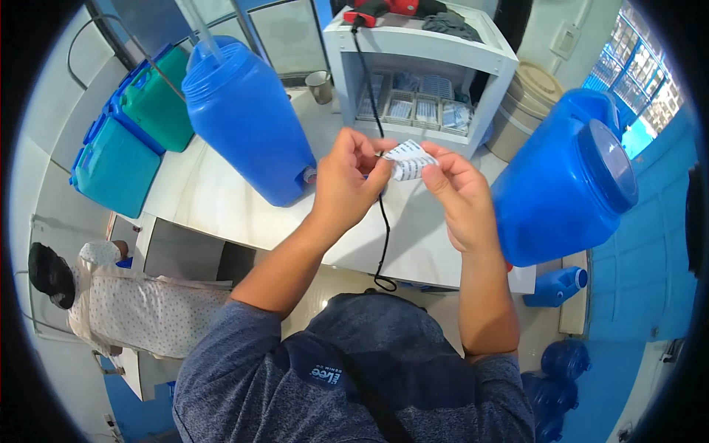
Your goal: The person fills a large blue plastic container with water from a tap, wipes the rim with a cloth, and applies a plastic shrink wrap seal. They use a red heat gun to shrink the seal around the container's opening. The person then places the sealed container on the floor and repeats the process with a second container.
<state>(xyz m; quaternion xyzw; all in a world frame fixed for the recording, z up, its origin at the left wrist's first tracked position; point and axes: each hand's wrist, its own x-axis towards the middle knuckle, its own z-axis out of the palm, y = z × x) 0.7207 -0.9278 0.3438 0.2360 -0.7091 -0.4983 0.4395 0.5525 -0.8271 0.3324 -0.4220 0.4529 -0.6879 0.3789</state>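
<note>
A small white slip with dark print (410,160), creased and folded at its edges, is held up over the white counter (354,232). My left hand (347,177) pinches its left end between thumb and fingers. At the opposite end, the thumb and fingertips of my right hand (467,199) are closed on the same slip. A black cord (385,244) hangs down behind it. Left of my hands stands an uncapped blue water jug (244,125) with clear tubing in its mouth. Close to my right forearm is a large blue container (546,184) with a round lid.
A white shelf unit (336,52) at the back holds baskets of small packets (426,111), with a red tool (384,9) on top. A metal mug (319,86) and a beige bucket (526,103) flank it. Green jugs (122,173) stand left; another person (148,306) is lower left.
</note>
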